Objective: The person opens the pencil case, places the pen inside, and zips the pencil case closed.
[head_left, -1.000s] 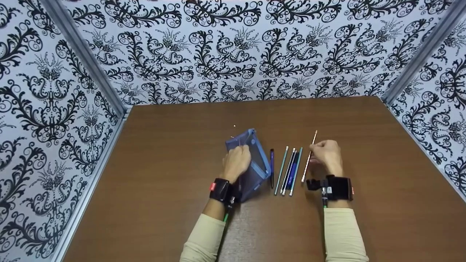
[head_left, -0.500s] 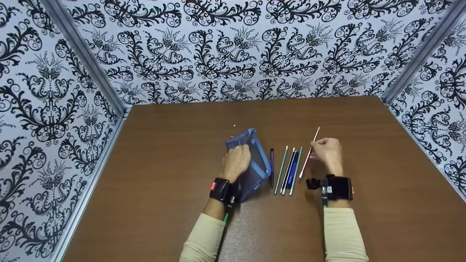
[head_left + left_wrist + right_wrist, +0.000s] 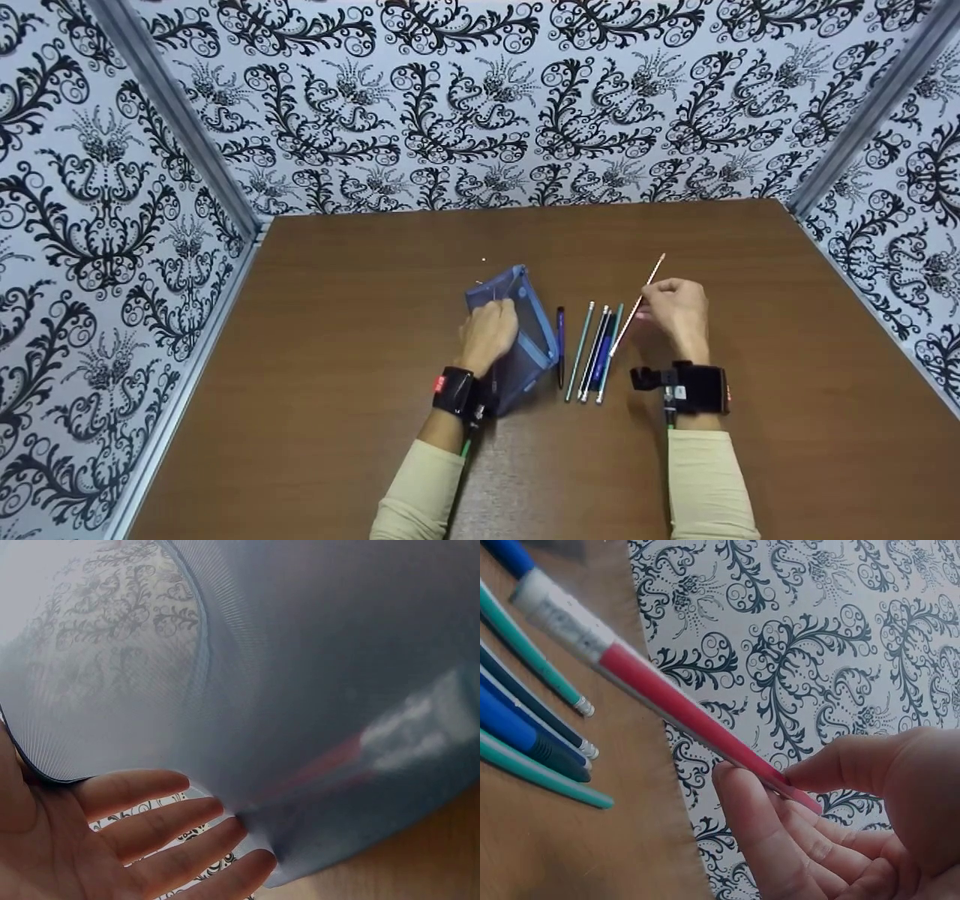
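Because the red pencil (image 3: 667, 709) slants downward, raise it before shifting it sideways

From where I stand, the right grip (image 3: 679, 311) is closed to a neat pinch, thumb and forefinger on the pencil's shaft, the other fingers loosely bent. That leaves the white eraser end (image 3: 562, 615) free, slanting down over the rightmost green pencil (image 3: 616, 325); whether it touches I can't tell. I'd lift that end clear first, or it may well roll the green one against the blue pen (image 3: 602, 360) beside it. Farther left on the tabletop (image 3: 360, 300), a purple-and-black pen (image 3: 561, 345) lies just beside the mesh pouch (image 3: 517, 386), whose edge the left grip (image 3: 487, 334) holds with bent fingers. A calm hold there would probably serve best, since mesh gives easily
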`<state>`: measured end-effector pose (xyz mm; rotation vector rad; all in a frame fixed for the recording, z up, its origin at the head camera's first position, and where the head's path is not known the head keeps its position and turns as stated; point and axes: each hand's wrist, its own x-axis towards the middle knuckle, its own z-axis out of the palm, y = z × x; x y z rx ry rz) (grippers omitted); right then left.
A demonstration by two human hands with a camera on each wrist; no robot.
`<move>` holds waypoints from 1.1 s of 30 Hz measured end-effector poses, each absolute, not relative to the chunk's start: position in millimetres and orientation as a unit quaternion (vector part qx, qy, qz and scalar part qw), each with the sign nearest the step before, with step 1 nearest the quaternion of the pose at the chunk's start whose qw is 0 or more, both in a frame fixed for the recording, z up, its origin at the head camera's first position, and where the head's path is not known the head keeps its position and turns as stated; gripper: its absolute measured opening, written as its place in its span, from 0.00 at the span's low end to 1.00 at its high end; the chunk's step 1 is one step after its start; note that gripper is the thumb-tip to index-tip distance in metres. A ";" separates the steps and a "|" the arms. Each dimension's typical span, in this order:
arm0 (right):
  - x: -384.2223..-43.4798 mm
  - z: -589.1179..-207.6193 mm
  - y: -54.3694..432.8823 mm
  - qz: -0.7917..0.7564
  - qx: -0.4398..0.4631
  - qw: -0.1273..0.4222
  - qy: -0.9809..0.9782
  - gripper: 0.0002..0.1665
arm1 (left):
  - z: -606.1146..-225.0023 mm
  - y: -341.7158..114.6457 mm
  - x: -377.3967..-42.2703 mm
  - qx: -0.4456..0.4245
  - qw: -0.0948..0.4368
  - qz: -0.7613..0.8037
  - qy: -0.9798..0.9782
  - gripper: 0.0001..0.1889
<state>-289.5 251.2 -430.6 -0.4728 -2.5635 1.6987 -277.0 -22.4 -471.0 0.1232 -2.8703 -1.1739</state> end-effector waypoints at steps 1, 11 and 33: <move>-289.3 -430.0 250.8 0.547 -0.153 0.018 -0.823 0.20 | -471.0 -22.3 -277.0 0.039 0.018 -0.379 -0.925 0.26; -287.6 -424.9 244.3 0.586 -0.134 0.060 -0.797 0.18 | -470.5 -22.5 -275.2 0.031 0.019 -0.381 -0.924 0.27; -287.2 -418.3 235.8 0.633 -0.130 0.093 -0.757 0.15 | -470.5 -21.3 -274.3 0.032 0.031 -0.384 -0.922 0.26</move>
